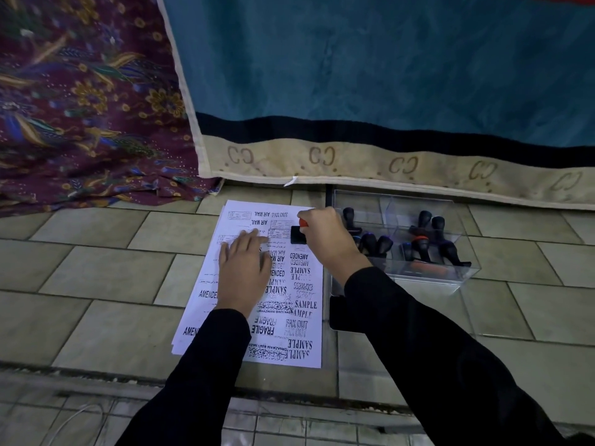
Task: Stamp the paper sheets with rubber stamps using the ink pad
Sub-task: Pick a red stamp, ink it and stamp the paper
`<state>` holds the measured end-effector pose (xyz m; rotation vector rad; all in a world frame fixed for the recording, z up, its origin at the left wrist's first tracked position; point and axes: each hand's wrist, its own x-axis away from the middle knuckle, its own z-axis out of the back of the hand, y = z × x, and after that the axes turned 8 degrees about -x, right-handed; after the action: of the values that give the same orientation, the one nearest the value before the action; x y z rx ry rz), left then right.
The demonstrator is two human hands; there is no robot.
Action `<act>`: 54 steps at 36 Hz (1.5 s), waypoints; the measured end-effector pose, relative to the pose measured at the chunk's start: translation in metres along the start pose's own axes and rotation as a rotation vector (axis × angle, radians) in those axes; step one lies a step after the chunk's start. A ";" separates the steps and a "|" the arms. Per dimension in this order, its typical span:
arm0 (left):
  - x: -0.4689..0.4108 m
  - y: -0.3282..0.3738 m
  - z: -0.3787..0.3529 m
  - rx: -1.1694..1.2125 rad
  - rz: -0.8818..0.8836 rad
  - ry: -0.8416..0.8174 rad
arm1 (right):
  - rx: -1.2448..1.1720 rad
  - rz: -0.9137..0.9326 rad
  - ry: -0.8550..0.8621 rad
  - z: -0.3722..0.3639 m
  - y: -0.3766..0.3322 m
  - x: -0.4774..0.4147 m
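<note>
- doing what with the right hand (322, 235)?
- gripping a stamp (298, 235) with curled fingers, pressing its black base on the paper sheets (302, 317), near their 1 o'clock corner.
- and with the left hand (244, 268)?
- lying flat with spread fingers, holding them down around 10 o'clock.
- keeping the other stamps (375, 244) where?
- standing in a clear box (428, 278), at 3 o'clock from the pressed stamp.

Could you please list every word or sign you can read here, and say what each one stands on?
"AIR MAIL": top paper sheet.
"FAX OUT": same sheet.
"AMENDED": same sheet.
"SAMPLE": same sheet.
"EXPRESS": same sheet.
"FRAGILE": same sheet.
"CC" motif, repeated: rug border.
Boxed stamps and script lines on the sheet: too small to read.
</note>
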<state>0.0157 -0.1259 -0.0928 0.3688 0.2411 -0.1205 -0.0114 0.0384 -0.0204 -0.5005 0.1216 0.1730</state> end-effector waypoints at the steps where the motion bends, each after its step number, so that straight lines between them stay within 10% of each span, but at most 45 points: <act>1: 0.000 0.000 0.000 -0.001 0.002 0.001 | -0.008 0.006 0.005 0.000 0.001 0.000; 20: 0.000 0.001 0.001 -0.010 -0.009 0.024 | -0.180 -0.034 0.059 0.001 0.006 0.001; 30: 0.000 0.001 0.001 -0.037 -0.014 0.014 | -0.470 -0.112 0.531 0.078 0.056 -0.016; 54: -0.001 0.000 0.000 -0.018 -0.005 0.015 | 0.000 -0.422 -0.026 0.064 0.098 -0.027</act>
<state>0.0151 -0.1258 -0.0921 0.3512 0.2580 -0.1207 -0.0523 0.1508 -0.0059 -0.5128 -0.0115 -0.2325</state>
